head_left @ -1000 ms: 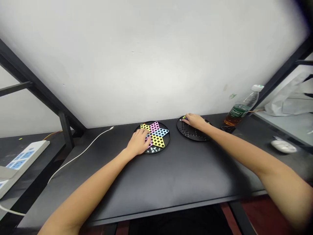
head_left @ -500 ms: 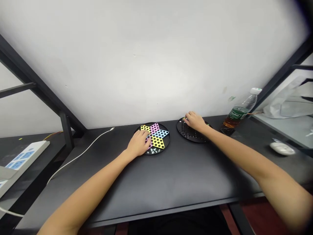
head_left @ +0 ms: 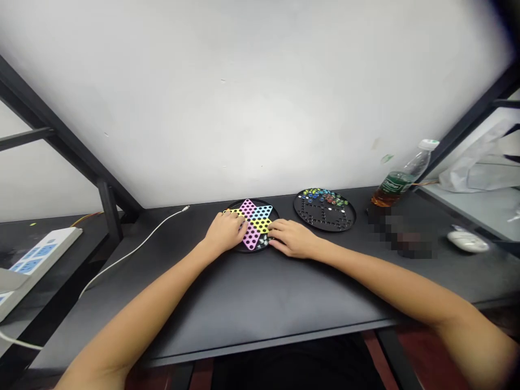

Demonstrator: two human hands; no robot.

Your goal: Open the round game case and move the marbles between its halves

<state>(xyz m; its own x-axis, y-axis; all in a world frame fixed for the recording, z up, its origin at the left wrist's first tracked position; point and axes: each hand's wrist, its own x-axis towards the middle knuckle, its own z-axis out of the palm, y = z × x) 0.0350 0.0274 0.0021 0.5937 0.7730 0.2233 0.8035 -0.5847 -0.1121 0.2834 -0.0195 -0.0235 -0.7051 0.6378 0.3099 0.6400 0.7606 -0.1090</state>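
Star board: yellow, pink and blue, dotted with dark holes (head_left: 248, 208), just left of the frame's lower centre, lying over a round black tray (head_left: 246, 251), a hand at either side
Left hand: (head_left: 225, 232) on the left part of the star board, fingers bent over it, thumb toward the pink point; cannot tell if they are clamped on anything
Right hand: (head_left: 294, 238) at the board's right side, fingertips at a yellow point, thumb lower and a little apart from the fingers; grip cannot be told
Pale pieces: (head_left: 263, 241) near the right thumb, at the tray's lower right
Second tray: round, black, holed (head_left: 314, 211), right of centre
Marbles: blue, yellow, red and green (head_left: 325, 196), gathered along the second tray's upper edge
Bottle: (head_left: 400, 181) amber drink, green label, tilted in view, right of the second tray
Mouse: white (head_left: 468, 240), far right
Cable: white (head_left: 146, 239), left of the hands
Power strip: (head_left: 43, 253) left edge
Desk: black (head_left: 252, 309), across the lower frame, under both trays
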